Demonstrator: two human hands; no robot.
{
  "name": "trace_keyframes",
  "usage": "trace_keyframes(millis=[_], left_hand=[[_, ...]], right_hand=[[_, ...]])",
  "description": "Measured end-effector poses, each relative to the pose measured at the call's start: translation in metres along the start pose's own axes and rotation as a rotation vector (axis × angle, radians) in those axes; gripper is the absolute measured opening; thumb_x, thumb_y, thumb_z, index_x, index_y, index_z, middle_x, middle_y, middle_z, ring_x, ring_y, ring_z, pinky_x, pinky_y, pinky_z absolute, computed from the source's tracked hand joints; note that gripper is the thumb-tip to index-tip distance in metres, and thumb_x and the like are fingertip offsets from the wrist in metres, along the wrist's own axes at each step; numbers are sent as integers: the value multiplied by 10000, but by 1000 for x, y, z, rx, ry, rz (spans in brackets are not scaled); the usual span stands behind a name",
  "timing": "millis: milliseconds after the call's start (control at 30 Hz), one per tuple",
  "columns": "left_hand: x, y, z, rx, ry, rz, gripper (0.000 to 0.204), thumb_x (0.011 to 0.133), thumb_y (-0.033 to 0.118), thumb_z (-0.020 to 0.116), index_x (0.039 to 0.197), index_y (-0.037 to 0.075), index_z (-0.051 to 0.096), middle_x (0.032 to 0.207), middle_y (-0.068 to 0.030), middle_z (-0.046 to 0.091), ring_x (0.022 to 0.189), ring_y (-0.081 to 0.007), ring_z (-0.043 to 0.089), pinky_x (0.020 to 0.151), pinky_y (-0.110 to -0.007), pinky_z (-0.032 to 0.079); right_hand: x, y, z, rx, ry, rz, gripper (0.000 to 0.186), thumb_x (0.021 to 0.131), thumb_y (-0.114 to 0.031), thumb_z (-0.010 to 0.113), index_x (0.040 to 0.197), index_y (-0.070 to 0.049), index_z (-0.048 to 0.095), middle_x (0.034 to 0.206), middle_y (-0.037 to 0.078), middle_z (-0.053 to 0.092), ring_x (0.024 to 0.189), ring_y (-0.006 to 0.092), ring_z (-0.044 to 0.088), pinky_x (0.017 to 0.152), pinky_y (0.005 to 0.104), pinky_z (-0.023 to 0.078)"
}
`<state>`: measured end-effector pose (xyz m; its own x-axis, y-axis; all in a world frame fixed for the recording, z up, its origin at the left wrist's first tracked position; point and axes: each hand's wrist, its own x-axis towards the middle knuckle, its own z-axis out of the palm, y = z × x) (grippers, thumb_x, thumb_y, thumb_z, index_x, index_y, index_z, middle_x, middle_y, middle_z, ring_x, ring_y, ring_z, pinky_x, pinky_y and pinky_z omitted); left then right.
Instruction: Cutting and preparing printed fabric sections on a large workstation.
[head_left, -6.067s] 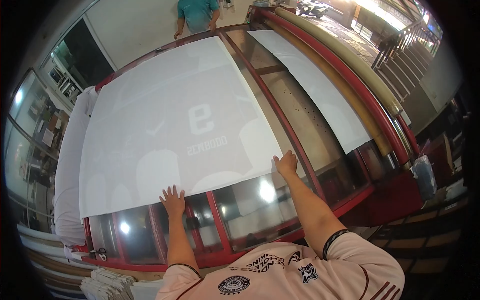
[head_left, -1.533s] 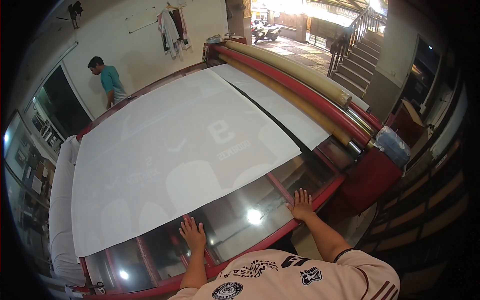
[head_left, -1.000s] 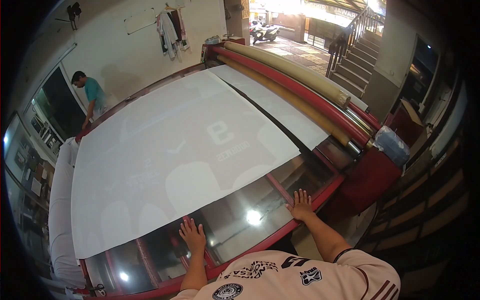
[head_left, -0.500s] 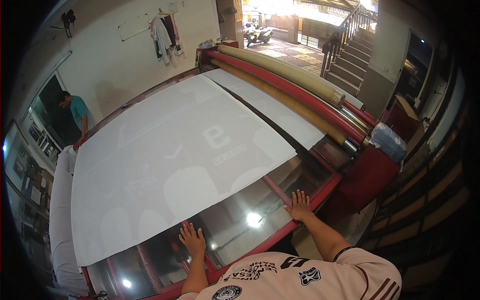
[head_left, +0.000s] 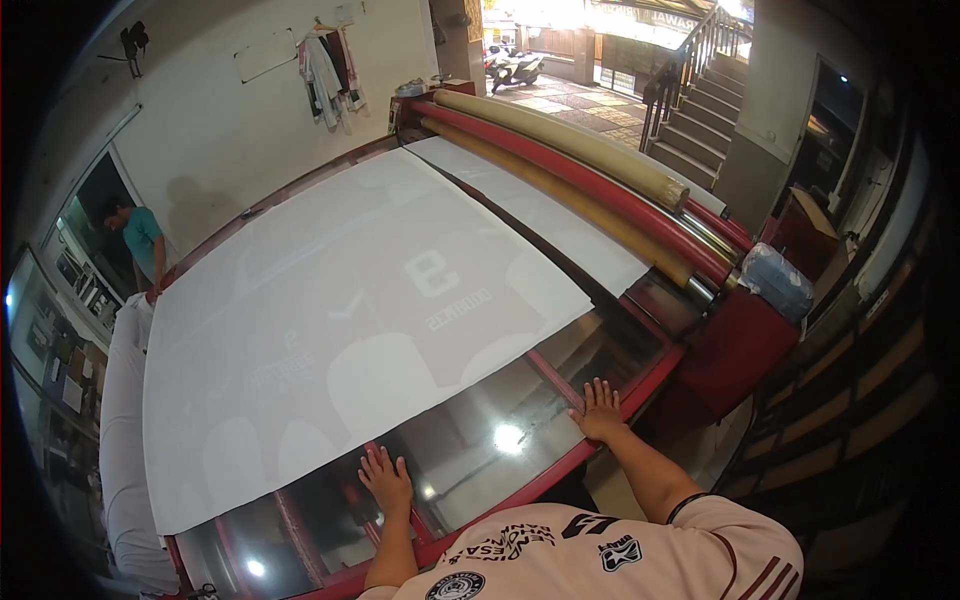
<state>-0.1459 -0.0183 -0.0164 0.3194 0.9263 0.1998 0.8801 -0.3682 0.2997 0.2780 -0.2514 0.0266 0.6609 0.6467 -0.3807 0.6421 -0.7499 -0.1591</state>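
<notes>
My left hand (head_left: 386,482) lies open on the clear, shiny top of a large red-framed table (head_left: 480,520), close to its near edge. Further right, my right hand (head_left: 600,410) rests with fingers spread on the same top, beside a red crossbar. Beyond both hands a wide white sheet (head_left: 270,330) is spread flat, with faint grey shapes and markings showing on it. Neither hand touches the sheet; its near edge runs just past my left fingertips. A second white strip (head_left: 540,205) lies beyond a dark gap, next to the rollers.
Long rollers, one of them red (head_left: 590,185), span the table's far right side. A wrapped bluish bundle (head_left: 777,283) sits at their near end. White fabric (head_left: 130,440) hangs over the left edge. A co-worker in a teal shirt (head_left: 143,238) stands at the far left corner.
The co-worker at the far left has shifted slightly left and leaned lower. My hands and the white sheet stay in place.
</notes>
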Motion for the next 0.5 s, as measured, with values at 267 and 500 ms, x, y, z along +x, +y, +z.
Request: trace_keyframes(millis=[267, 500], left_hand=[[0, 0, 1, -5, 7, -4, 563, 1032, 424, 482, 1445, 44, 522, 1552, -231, 393, 1477, -416, 294, 1205, -587, 172], [0, -1, 2, -9, 12, 0, 558, 1032, 419, 482, 1441, 42, 527, 1551, -229, 396, 1471, -420, 300, 1204, -591, 170]], right_hand=[[1, 1, 2, -4, 3, 2, 913, 1001, -666, 319, 1626, -64, 33, 1702, 143, -68, 1567, 325, -86, 1247, 503, -48], [1, 0, 2, 4, 0, 5, 917, 997, -666, 331, 1626, -68, 35, 1703, 138, -69, 1567, 325, -87, 1249, 499, -49]])
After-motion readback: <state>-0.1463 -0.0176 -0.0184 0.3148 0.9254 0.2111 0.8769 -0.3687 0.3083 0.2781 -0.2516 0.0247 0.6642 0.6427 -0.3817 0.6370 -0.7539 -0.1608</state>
